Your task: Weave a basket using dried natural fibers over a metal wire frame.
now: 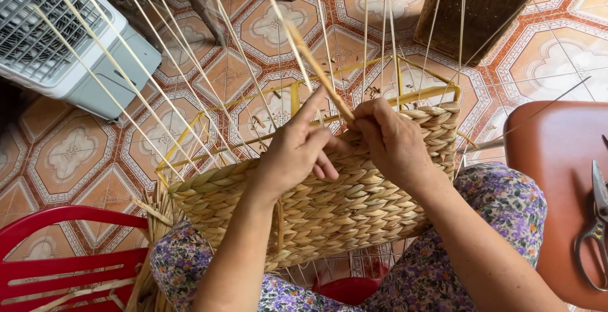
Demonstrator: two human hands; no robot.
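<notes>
I look down on a half-woven seagrass basket [329, 204] lying tilted across my lap, on the floral trousers [506, 204]. Its woven wall faces up toward me, and the top edge runs from lower left to upper right. My left hand [297, 150] rests on that top edge, index finger stretched up along a flat weaving strand [316, 71], the other fingers curled loosely against the rim. My right hand [389, 138] sits just beside it, fingers pressed together and pinching the lower end of the same strand where it meets the weave; the two hands nearly touch.

Thin pale upright stakes [158, 97] fan out from the basket's edge, up and left and straight up, crowding the space above both hands. A yellow wire frame [294, 93] shows behind the woven wall, marking the unwoven far edges.

On my left, a red plastic chair [63, 255] sits close to the basket's lower left corner, and loose straw ends hang between them. On my right, a brown seat [557, 179] stands close by my knee, with a pair of scissors [595, 230] lying near its right edge. A white fan housing [57, 40] fills the upper left, and a dark woven panel [481, 8] leans at the top right. Open room is mostly the patterned floor tiles [69, 154] beyond the stakes.
</notes>
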